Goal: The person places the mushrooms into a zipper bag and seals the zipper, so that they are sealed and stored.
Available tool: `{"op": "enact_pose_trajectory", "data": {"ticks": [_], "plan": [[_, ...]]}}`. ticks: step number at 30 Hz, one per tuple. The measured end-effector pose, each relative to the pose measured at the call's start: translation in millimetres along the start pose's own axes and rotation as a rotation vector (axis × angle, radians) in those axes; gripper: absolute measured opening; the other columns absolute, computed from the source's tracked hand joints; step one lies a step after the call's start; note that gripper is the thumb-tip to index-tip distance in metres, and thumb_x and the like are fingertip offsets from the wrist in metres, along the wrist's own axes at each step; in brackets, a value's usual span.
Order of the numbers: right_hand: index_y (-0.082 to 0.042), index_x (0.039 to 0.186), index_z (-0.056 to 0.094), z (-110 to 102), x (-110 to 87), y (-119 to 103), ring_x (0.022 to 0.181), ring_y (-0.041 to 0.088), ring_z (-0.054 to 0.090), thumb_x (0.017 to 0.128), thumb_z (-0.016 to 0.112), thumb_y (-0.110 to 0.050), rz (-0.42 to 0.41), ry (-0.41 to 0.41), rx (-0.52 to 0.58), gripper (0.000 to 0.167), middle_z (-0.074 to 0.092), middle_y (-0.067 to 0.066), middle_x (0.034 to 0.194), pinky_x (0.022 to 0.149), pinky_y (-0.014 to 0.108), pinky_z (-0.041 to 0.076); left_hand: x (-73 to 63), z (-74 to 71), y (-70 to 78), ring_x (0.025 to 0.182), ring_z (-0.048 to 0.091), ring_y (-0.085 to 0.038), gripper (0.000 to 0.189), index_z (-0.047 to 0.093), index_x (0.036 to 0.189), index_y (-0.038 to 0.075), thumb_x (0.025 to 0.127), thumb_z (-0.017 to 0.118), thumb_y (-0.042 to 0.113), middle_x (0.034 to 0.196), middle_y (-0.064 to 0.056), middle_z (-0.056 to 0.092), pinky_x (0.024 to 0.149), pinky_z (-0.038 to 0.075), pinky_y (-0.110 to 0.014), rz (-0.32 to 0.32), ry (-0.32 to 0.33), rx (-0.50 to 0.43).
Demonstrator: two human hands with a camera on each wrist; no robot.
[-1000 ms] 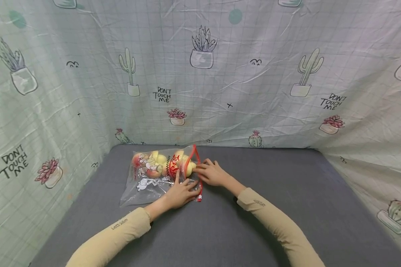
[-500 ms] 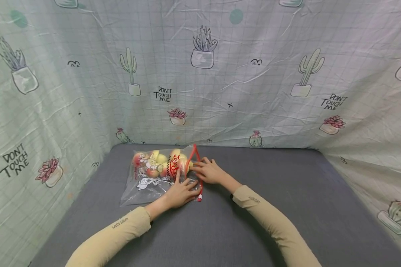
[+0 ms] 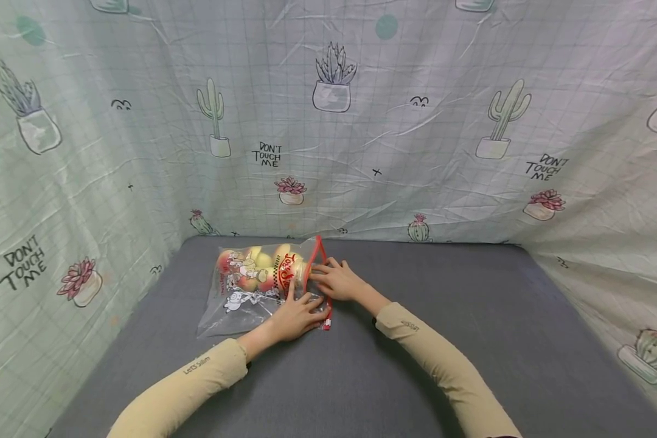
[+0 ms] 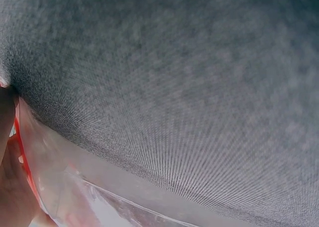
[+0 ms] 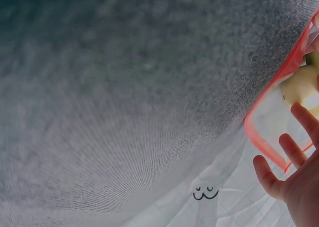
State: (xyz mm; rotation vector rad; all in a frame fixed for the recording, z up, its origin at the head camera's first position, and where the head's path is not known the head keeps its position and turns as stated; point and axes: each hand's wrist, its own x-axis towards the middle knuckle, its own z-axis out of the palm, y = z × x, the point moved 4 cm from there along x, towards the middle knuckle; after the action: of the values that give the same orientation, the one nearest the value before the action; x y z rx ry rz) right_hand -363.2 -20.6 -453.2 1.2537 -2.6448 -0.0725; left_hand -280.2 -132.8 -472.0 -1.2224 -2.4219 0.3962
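Observation:
A clear zip bag [image 3: 224, 321] with cartoon prints and a red zip edge [image 3: 320, 244] lies flat on the table, its mouth facing right. Inside are several round yellow-and-red fruits [image 3: 263, 260]. My left hand [image 3: 291, 319] holds the near side of the mouth, fingers spread over the film; the red edge runs between thumb and fingers in the left wrist view. Stretched fingers of my right hand [image 3: 340, 283] reach into the mouth. In the right wrist view, one fingertip touches a pale yellow fruit [image 5: 300, 90] just inside.
The dark grey table [image 3: 416, 365] carries the bag near its back left. Behind and at both sides hangs a pale curtain [image 3: 394, 134] printed with cacti and lettering, close to the table's back edge.
My right hand has moved left, farther into the mouth. The yellow fruit before its fingers has slid left, deeper into the bag. My left hand stays in place.

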Motion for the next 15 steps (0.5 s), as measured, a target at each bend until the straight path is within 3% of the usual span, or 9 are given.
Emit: {"op": "enact_pose_trajectory", "data": {"ticks": [7, 15], "plan": [[-0.028, 0.127, 0.050, 3.5, 1.5, 0.1, 0.115, 0.024, 0.039, 0.092, 0.046, -0.032, 0.003, -0.022, -0.008, 0.036, 0.046, -0.003, 0.133, 0.081, 0.048, 0.039, -0.4, -0.3, 0.5, 0.113, 0.048, -0.022, 0.040, 0.049, 0.127, 0.032, 0.088, 0.045, 0.045, 0.131, 0.002, 0.051, 0.094, 0.022, -0.068, -0.010, -0.025, -0.028], [-0.029, 0.126, 0.050, 4.4, 4.4, -0.3, 0.115, 0.022, 0.039, 0.092, 0.045, -0.034, -0.007, -0.027, -0.076, 0.035, 0.046, -0.004, 0.134, 0.079, 0.044, 0.039, 0.4, 1.5, -1.4, 0.113, 0.048, -0.022, 0.040, 0.050, 0.126, 0.031, 0.088, 0.047, 0.044, 0.130, 0.001, 0.051, 0.093, 0.021, -0.069, -0.010, -0.010, -0.059]]}}
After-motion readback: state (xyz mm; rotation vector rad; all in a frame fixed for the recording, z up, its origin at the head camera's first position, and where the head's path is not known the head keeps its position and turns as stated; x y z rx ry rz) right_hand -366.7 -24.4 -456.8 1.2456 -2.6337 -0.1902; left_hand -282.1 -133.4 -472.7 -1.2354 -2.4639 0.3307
